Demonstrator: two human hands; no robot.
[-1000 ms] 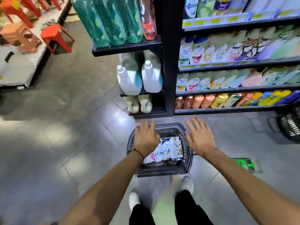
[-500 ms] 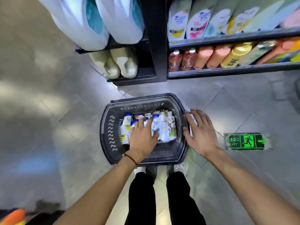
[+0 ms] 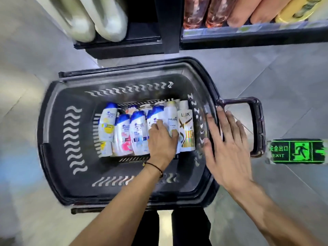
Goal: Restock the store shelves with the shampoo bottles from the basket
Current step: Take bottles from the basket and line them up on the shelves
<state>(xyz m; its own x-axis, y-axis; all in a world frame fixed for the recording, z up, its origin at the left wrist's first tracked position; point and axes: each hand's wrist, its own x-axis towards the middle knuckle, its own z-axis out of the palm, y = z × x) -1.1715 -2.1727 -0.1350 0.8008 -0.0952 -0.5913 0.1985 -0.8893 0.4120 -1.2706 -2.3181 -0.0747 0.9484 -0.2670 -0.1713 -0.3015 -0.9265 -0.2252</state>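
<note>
A black plastic basket [image 3: 53,132] stands on the floor below me with several shampoo bottles lying side by side in it. From the left there are blue-capped white bottles [image 3: 137,132], a white Pantene bottle [image 3: 171,115] and a white-and-gold Lux bottle [image 3: 186,128]. My left hand [image 3: 162,141] is down in the basket. Its fingers curl at the left side of the Pantene bottle and its thumb lies on the right side. My right hand [image 3: 228,148] is spread flat with straight fingers over the basket's right rim, beside the side handle [image 3: 257,125].
The black bottom shelf [image 3: 248,35] runs along the top with red, orange and yellow bottles on it. Big white jugs [image 3: 99,20] sit on the left shelf unit. A green exit sign [image 3: 298,151] is stuck to the grey tiled floor at right. My legs are below the basket.
My view has dropped close over the basket. My left hand has slid right, from the middle bottles onto the Pantene bottle, and curled there. My right hand stays at the right rim.
</note>
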